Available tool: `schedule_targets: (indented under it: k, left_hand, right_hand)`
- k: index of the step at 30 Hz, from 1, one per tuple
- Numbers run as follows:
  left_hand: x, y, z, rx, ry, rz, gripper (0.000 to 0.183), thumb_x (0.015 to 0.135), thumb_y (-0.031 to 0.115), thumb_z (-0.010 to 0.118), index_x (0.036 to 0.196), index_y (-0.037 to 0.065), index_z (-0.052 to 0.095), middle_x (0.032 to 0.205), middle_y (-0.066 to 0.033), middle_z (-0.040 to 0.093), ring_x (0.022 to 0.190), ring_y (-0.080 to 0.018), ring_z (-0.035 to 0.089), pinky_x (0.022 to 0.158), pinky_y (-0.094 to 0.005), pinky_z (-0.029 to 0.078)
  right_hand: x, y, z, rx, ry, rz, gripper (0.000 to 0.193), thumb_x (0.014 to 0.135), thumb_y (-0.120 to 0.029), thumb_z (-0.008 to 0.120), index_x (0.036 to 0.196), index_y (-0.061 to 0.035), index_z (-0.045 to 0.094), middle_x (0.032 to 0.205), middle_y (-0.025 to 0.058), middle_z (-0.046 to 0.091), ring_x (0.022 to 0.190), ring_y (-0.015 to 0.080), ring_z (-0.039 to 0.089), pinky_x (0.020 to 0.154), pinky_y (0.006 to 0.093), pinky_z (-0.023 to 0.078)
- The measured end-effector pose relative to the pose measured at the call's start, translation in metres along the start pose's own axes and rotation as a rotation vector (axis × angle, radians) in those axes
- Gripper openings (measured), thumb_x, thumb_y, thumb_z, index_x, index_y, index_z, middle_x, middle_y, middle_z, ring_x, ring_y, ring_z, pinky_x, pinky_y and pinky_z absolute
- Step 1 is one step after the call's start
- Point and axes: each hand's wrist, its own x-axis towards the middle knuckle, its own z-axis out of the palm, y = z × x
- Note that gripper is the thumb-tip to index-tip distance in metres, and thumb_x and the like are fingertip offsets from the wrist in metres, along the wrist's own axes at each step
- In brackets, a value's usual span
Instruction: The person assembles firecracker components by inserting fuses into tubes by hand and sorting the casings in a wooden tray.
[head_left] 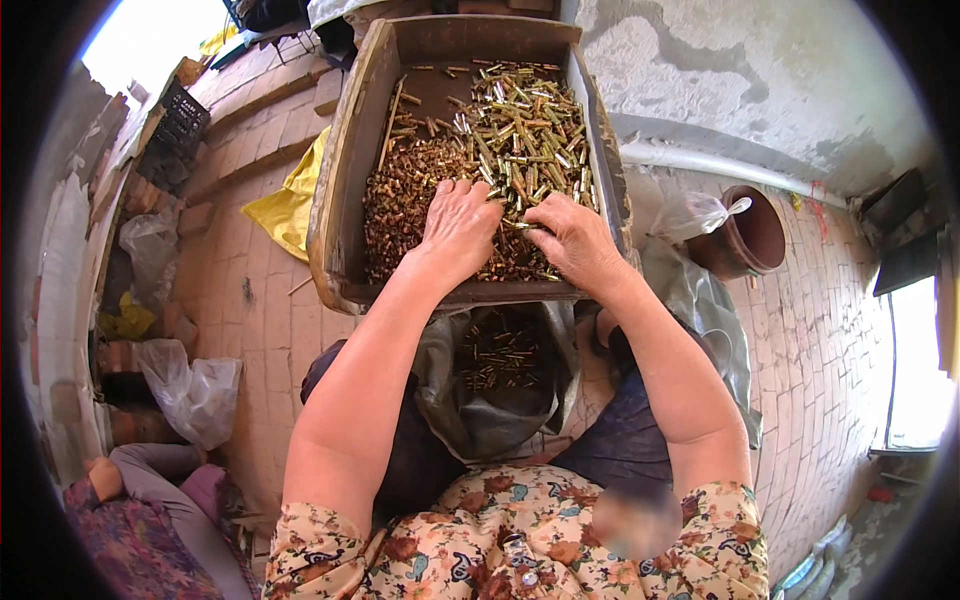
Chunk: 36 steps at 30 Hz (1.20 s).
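Both my hands are inside a worn wooden tray. My left hand is closed with fingers curled down at the border between two heaps; what its fingertips hold is hidden. My right hand pinches a slim brass-coloured metal tube between thumb and fingers, close beside the left hand. Long brass and silvery tubes lie heaped at the tray's far right. Much shorter copper-brown metal pieces spread over the left and near side. A thin stick leans along the left wall.
Below the tray's near edge, between my knees, an open grey-green sack holds more tubes. A brown bucket with a clear plastic bag stands right. Yellow cloth lies left on the brick floor. Another person sits lower left.
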Motion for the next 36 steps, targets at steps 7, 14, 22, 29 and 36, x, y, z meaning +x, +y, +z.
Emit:
schedule_targets:
  k: [7,14,22,29,36]
  left_hand:
    - [-0.003,0.002,-0.001,0.066,-0.006,0.034,0.014,0.067,0.001,0.059,0.081,0.003,0.060,0.087,-0.0122,0.056,0.093,-0.0270,0.052,0.085,-0.0399,0.036]
    - [-0.009,0.017,-0.018,-0.587,0.100,-0.235,0.010,0.074,0.000,0.057,0.083,0.000,0.061,0.070,-0.0090,0.062,0.065,-0.0188,0.059,0.061,-0.0321,0.045]
    - [-0.022,0.023,-0.035,-1.223,0.010,-0.490,0.011,0.079,0.003,0.058,0.087,-0.003,0.063,0.071,-0.0027,0.063,0.062,-0.0075,0.055,0.059,-0.0220,0.044]
    - [-0.028,0.023,-0.041,-1.360,0.059,-0.536,0.014,0.080,0.003,0.056,0.090,-0.004,0.064,0.070,-0.0049,0.063,0.062,-0.0092,0.055,0.060,-0.0219,0.044]
    - [-0.029,0.025,-0.040,-1.445,0.084,-0.550,0.013,0.080,0.003,0.058,0.088,-0.003,0.065,0.069,-0.0046,0.062,0.060,-0.0098,0.056,0.060,-0.0222,0.045]
  right_hand:
    - [-0.006,0.002,0.002,0.114,0.095,0.099,0.016,0.073,-0.012,0.068,0.087,-0.0038,0.064,0.081,0.0115,0.055,0.076,0.0282,0.055,0.067,0.0345,0.044]
    - [-0.012,-0.016,-0.005,0.571,0.090,0.372,0.019,0.076,-0.011,0.070,0.090,0.0007,0.067,0.077,0.0000,0.060,0.071,0.0069,0.052,0.063,0.0223,0.041]
    - [-0.019,-0.036,-0.011,0.837,0.057,0.530,0.019,0.079,-0.010,0.068,0.094,0.0020,0.066,0.078,0.0002,0.064,0.069,0.0042,0.055,0.063,0.0190,0.044]
    - [-0.020,-0.040,-0.015,0.844,0.057,0.561,0.021,0.079,-0.010,0.068,0.096,0.0022,0.066,0.077,0.0020,0.065,0.067,0.0061,0.059,0.062,0.0198,0.048]
    - [-0.016,-0.049,-0.019,0.870,0.051,0.586,0.020,0.079,-0.009,0.069,0.095,0.0020,0.066,0.075,0.0021,0.065,0.066,0.0063,0.058,0.063,0.0197,0.048]
